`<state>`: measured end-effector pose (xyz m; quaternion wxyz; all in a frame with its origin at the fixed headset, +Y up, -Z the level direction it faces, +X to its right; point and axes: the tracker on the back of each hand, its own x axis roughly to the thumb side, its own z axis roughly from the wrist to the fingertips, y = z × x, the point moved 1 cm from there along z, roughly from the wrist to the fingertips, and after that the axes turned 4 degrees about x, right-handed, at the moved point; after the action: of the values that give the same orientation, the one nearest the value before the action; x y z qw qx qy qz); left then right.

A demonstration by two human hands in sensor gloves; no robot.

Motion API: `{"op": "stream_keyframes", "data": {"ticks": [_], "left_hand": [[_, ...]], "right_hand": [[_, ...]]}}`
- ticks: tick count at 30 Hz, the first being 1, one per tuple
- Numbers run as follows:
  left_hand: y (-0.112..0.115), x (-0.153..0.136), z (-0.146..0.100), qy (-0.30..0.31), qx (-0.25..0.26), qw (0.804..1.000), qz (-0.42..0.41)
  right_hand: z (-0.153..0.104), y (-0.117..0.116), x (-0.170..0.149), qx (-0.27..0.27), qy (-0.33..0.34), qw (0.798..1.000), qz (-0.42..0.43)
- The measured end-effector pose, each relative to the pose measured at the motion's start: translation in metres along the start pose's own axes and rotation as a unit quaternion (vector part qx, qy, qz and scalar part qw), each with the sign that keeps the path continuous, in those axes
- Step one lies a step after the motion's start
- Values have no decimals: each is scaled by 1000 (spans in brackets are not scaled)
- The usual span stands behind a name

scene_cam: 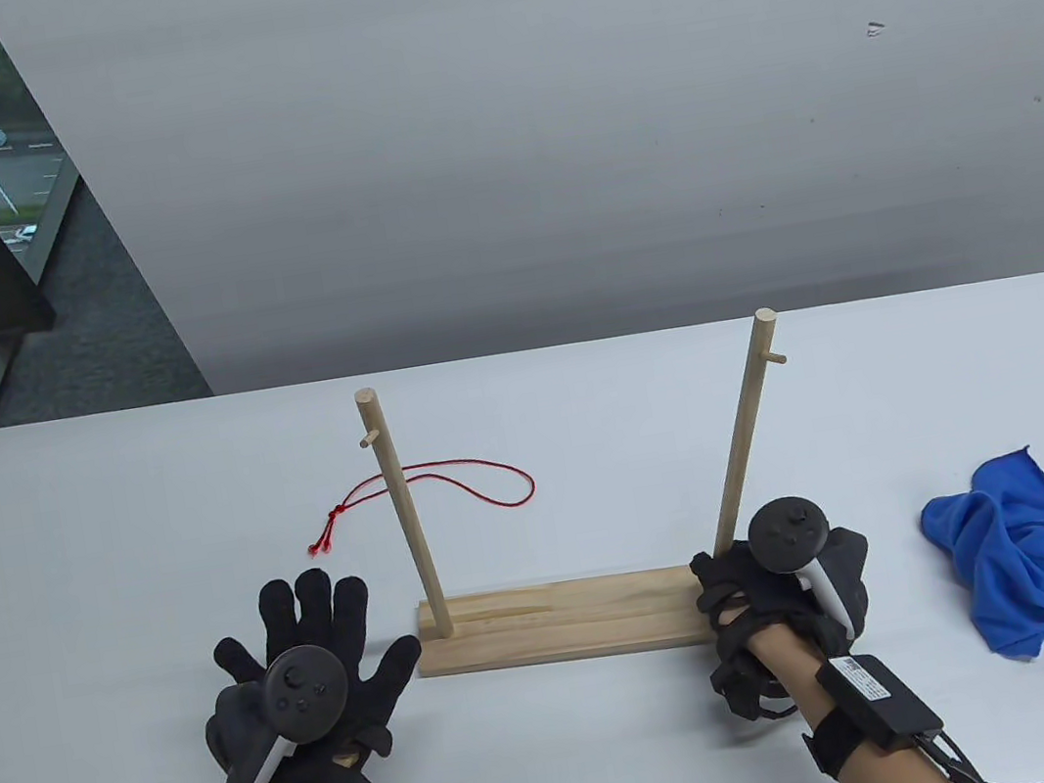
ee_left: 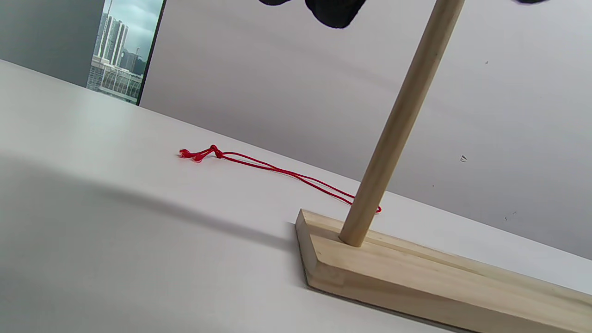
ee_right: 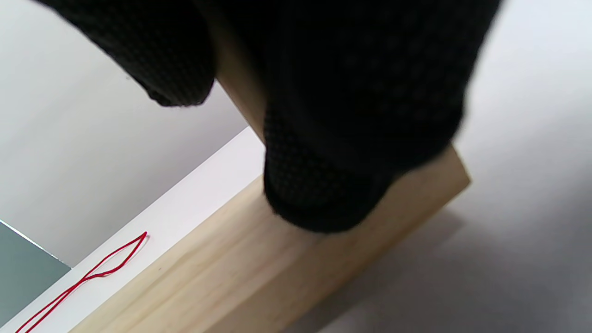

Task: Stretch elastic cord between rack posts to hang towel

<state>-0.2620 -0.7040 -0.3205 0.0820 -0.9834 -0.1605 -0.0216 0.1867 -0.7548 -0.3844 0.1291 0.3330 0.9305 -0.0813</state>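
The wooden rack [scene_cam: 558, 619] is standing on the white table [scene_cam: 109, 536] with its two posts, the left post [scene_cam: 407, 519] upright and the right post [scene_cam: 744, 431] leaning a little. The right hand [scene_cam: 782, 593] is gripping the foot of the right post, its fingers [ee_right: 333, 138] curled around the wood at the base. The left hand [scene_cam: 303, 664] is lying flat just beside the rack's left end, fingers spread wide and holding nothing. The red elastic cord [scene_cam: 429, 490] is lying slack on the table behind the left post. The blue towel [scene_cam: 1039, 562] is sitting crumpled off to the right, well apart from the rack.
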Motion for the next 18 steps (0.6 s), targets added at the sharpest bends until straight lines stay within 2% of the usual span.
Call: {"op": "stream_keyframes", "data": {"ticks": [14, 18], "left_hand": [[0, -1, 0, -2, 2, 1000, -1], [-2, -7, 0, -10, 14, 1000, -5]], "right_hand": [[0, -3, -5, 12, -10, 1000, -2], [-12, 0, -10, 41, -13, 998, 35]]}}
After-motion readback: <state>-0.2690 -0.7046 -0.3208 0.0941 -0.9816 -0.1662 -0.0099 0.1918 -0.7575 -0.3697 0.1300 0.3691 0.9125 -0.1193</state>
